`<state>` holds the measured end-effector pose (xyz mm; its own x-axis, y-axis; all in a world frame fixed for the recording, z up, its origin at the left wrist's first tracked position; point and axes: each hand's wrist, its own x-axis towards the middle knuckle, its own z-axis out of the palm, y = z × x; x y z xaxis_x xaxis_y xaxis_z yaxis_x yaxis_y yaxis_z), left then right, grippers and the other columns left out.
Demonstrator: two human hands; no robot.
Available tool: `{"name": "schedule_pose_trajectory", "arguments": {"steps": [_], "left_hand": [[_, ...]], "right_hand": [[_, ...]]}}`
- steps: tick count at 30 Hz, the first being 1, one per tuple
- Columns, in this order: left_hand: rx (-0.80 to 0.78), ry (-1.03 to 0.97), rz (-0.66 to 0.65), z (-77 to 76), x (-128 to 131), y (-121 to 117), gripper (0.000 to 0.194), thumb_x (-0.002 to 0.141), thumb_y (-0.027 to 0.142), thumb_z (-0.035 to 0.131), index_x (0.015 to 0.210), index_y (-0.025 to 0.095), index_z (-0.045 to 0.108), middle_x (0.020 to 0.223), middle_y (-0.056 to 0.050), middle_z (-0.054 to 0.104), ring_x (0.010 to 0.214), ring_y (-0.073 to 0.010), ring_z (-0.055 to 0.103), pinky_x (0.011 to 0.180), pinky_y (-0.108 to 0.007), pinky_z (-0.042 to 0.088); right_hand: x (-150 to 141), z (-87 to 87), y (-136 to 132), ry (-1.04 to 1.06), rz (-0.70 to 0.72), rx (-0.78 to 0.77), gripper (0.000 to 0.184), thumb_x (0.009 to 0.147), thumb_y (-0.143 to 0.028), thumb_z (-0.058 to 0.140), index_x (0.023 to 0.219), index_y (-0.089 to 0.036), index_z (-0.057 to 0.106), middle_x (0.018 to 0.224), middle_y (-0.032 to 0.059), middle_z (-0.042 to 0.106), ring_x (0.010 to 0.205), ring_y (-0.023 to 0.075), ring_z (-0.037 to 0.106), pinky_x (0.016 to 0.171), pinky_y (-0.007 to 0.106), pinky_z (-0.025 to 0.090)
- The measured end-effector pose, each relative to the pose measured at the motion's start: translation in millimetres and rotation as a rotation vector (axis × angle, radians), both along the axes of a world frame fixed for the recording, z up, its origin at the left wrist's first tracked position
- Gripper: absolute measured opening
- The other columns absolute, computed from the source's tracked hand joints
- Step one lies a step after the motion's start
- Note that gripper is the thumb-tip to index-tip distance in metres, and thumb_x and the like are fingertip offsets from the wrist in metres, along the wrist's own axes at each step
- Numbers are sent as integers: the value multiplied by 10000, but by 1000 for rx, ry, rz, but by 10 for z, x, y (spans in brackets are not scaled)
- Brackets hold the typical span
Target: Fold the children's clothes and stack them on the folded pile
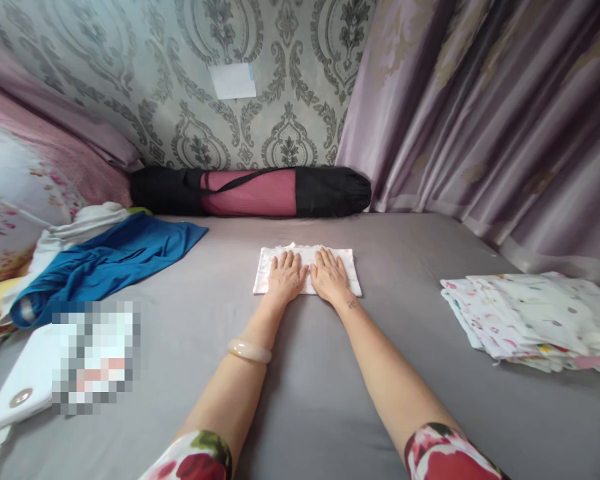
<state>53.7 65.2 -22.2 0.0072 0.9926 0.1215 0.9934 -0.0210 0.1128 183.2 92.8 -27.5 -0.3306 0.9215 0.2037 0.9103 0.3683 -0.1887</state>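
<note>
A white cloth (pixel 351 272) with a faint print lies folded into a flat rectangle in the middle of the grey sheet (pixel 310 393). On its left half my left hand (pixel 286 275) rests palm down, fingers stretched out. My right hand (pixel 331 273) lies flat on the right half, its fingers spread a little. The two thumbs nearly meet over the middle of the cloth. Parts of the cloth under both palms are hidden.
Folded printed cloths (pixel 540 317) are stacked at the right. At the left lie a blue garment (pixel 125 250) and a white device (pixel 30 373) with a cable. A black and pink rolled bag (pixel 250 192) lies along the wall, beside a purple curtain (pixel 445 113).
</note>
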Motion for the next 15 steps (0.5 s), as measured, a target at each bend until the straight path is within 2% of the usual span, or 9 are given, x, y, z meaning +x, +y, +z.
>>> {"name": "schedule_pose_trajectory", "arguments": {"steps": [11,15], "left_hand": [[16,-33,3,14,2,11,549,993,402,262,1427,108,422,1516,-163,380,1424,-301,302,1160,-504,216],[67,-112,26,84,-49,52,461,996,328,281,1356,125,487,1466,-142,460,1385,-262,374,1145,-454,268]], "right_hand": [[-2,35,10,-15,-5,-16,539,987,-300,280,1459,-60,383,1547,150,323,1438,251,247,1163,418,148],[-78,85,20,2,19,9,539,985,-292,276,1447,-43,398,1533,155,349,1437,251,250,1169,417,132]]}}
